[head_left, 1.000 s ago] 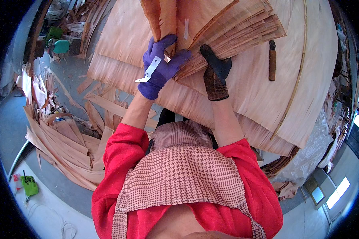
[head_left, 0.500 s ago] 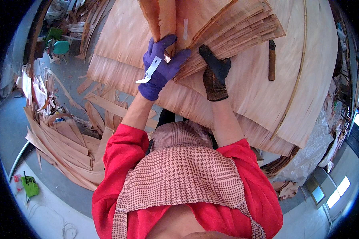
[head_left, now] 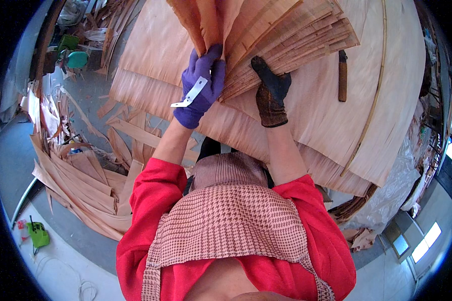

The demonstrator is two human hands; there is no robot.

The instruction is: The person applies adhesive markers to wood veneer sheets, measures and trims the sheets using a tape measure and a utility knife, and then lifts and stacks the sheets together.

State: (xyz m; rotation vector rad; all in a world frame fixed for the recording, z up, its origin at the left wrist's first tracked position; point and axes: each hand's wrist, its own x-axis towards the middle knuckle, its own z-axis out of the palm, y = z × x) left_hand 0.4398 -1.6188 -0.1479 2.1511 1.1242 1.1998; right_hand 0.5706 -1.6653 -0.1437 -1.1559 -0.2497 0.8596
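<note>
My left hand (head_left: 202,83), in a purple glove, pinches the near edges of raised wood veneer sheets (head_left: 203,25) between thumb and fingers. Stuck across the back of that glove is a bent strip of white perforated tape (head_left: 192,94). To its right, a stack of veneer sheets (head_left: 296,47) spreads out like a fan. My right hand (head_left: 273,90), in a black and brown glove, lies at the fan's near side with its thumb on top; its other fingers are mostly hidden. Larger veneer sheets (head_left: 150,65) lie beneath everything.
A knife-like tool with a brown handle (head_left: 342,80) lies on the sheets at the right, beside a long thin curved rod (head_left: 374,95). Veneer offcuts (head_left: 85,185) heap on the floor at left. Clear plastic wrap (head_left: 386,200) hangs at the lower right, and a green stool (head_left: 77,59) stands far left.
My left thumb has closed in toward the fingers, and the raised sheets have shifted slightly left. The white tape piece on the upright sheet no longer shows. My right hand stays put.
</note>
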